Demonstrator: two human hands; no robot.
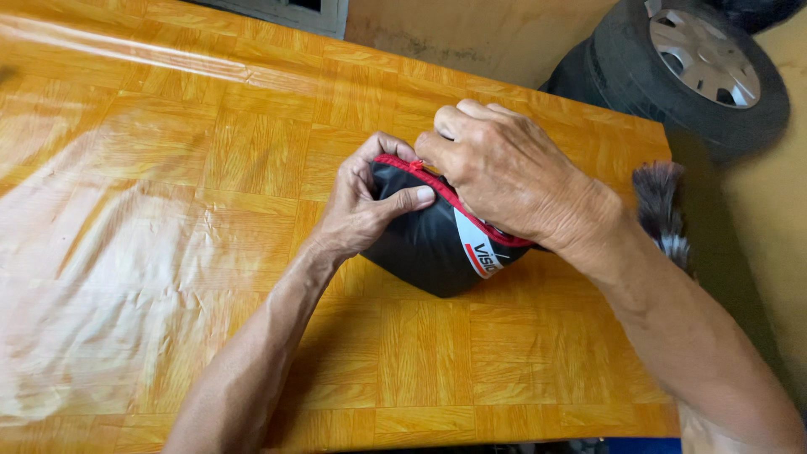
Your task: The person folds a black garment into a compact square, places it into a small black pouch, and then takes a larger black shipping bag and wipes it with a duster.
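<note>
A small black pouch (424,244) with a red zipper along its top and a white-and-red label on its side sits on the table (168,210), which has a glossy orange wood-pattern cover. My left hand (366,202) grips the pouch's left end, thumb pressed across its front. At the zipper's left end, the fingertips of my right hand (504,172) pinch the pull from above. That hand hides most of the pouch's top and back.
A car tyre with a silver rim (698,63) leans by the wall past the table's far right corner. A dark feather duster (660,210) pokes out beyond the table's right edge, behind my right forearm. The table's near edge runs along the bottom.
</note>
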